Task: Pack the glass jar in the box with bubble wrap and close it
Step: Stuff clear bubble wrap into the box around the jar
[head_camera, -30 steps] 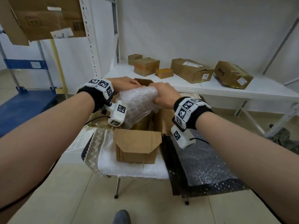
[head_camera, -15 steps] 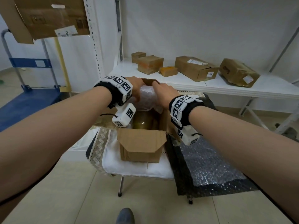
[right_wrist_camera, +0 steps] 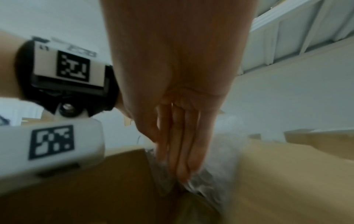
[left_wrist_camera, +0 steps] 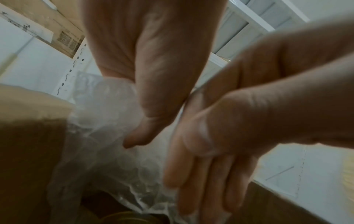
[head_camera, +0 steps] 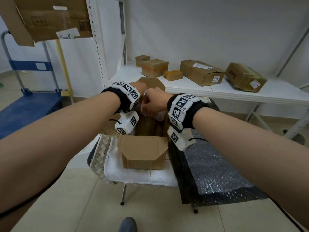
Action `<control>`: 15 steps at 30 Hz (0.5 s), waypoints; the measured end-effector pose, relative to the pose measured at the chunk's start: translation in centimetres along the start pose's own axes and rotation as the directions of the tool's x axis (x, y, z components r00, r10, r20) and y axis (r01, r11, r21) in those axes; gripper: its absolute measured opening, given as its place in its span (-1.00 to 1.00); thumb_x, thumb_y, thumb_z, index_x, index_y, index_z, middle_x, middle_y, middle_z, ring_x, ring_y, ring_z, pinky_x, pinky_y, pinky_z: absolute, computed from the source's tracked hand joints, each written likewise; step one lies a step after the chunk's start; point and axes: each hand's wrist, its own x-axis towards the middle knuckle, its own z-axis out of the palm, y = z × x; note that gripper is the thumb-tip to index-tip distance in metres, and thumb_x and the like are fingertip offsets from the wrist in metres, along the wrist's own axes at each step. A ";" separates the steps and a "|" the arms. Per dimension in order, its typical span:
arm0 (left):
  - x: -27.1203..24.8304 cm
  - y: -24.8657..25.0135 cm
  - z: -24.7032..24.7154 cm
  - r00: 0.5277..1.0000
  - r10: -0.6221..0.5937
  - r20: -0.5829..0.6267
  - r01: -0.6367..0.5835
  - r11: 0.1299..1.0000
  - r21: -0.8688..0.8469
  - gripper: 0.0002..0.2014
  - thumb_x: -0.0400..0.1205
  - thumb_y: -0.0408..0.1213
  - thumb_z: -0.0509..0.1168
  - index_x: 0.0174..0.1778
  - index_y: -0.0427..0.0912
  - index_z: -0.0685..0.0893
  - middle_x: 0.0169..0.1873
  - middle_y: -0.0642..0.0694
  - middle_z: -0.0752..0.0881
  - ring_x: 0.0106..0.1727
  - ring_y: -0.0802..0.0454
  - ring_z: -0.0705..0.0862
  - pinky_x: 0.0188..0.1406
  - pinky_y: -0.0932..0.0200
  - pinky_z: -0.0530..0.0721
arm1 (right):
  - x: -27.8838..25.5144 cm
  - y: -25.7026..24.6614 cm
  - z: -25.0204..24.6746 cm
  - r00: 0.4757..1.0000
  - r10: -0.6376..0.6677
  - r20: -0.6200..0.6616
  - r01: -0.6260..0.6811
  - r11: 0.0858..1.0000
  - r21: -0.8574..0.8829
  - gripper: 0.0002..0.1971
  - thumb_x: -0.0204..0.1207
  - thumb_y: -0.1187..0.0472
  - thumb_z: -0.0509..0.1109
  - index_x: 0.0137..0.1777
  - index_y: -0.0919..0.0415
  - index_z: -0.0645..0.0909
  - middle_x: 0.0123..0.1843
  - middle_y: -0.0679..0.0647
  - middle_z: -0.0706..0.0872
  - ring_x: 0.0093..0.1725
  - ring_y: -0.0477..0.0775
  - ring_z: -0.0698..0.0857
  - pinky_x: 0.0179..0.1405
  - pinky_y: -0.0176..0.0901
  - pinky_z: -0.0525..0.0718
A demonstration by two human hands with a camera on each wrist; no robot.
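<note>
An open cardboard box stands on a cloth-covered stool, and both hands are over its mouth. The clear bubble wrap is mostly down inside it. The amber glass jar shows dimly below the wrap, its lid rim at the bottom of the left wrist view. My left hand grips a bunch of bubble wrap between thumb and palm; its fingers are hidden. My right hand has straight fingers pressing the wrap down beside the box wall.
The box's flaps stand open, the front flap hanging toward me. A dark sheet with bubble wrap drapes right of the box. A white shelf behind carries several cardboard boxes. A blue trolley stands at left.
The big bundle of bubble wrap held above the box has gone down into it. Both hands moved forward and lower, closer together over the opening.
</note>
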 end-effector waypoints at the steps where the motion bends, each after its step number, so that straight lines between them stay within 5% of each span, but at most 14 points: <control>1: 0.1 -0.1 0.0 1.000 -0.005 0.007 0.005 1.000 -0.019 -0.70 0.63 -0.37 0.33 0.28 -0.33 0.65 0.24 -0.28 0.69 -0.03 -0.03 0.51 -0.05 0.16 0.46 | 0.7 -0.2 0.3 1.000 0.013 0.027 -0.011 0.999 -0.045 -0.81 0.57 0.22 0.34 0.01 0.28 0.76 -0.07 0.10 0.82 -0.11 0.08 0.80 -0.16 -0.15 0.79; 4: -0.2 -0.1 -0.1 0.999 0.011 0.044 -0.008 0.998 -0.059 -0.64 0.56 -0.25 0.44 0.26 -0.27 0.67 0.21 -0.23 0.71 0.12 -0.13 0.68 0.05 0.12 0.57 | 2.5 -0.2 1.1 0.982 0.086 0.168 -0.051 0.977 -0.207 -0.81 0.61 0.16 0.32 0.13 0.21 0.65 0.06 0.14 0.76 -0.04 0.12 0.72 -0.19 -0.21 0.69; 7: -0.6 0.2 -0.2 0.997 0.045 0.068 -0.042 0.998 -0.053 -0.73 0.42 -0.21 0.51 -0.04 -0.19 0.66 0.00 -0.21 0.76 0.05 -0.21 0.74 0.08 -0.04 0.73 | 4.7 0.3 2.0 0.931 0.200 0.305 -0.112 0.953 -0.280 -0.63 0.53 -0.01 0.42 0.23 0.20 0.57 -0.29 0.06 0.73 -0.35 0.00 0.65 -0.32 -0.20 0.66; 10: -0.9 0.1 -0.4 0.997 0.039 0.065 -0.030 0.990 -0.137 -0.46 0.39 -0.12 0.55 0.20 -0.15 0.47 0.05 -0.18 0.67 0.08 -0.22 0.66 0.17 -0.15 0.67 | 4.7 0.4 1.7 0.929 0.192 0.318 -0.133 0.971 -0.197 -0.67 0.62 0.15 0.34 0.30 0.32 0.54 -0.36 0.13 0.61 -0.47 0.00 0.64 -0.37 -0.27 0.63; 15: -1.0 -0.1 -0.1 0.996 0.042 0.083 -0.027 0.985 -0.169 -0.39 0.38 0.08 0.47 0.20 -0.01 0.31 0.00 -0.17 0.69 0.00 -0.20 0.68 0.13 -0.18 0.68 | 4.1 1.0 2.1 0.928 0.199 0.314 -0.188 0.980 -0.064 -0.82 0.56 0.24 0.40 0.09 0.27 0.53 -0.10 0.21 0.61 -0.20 0.13 0.59 -0.15 -0.08 0.62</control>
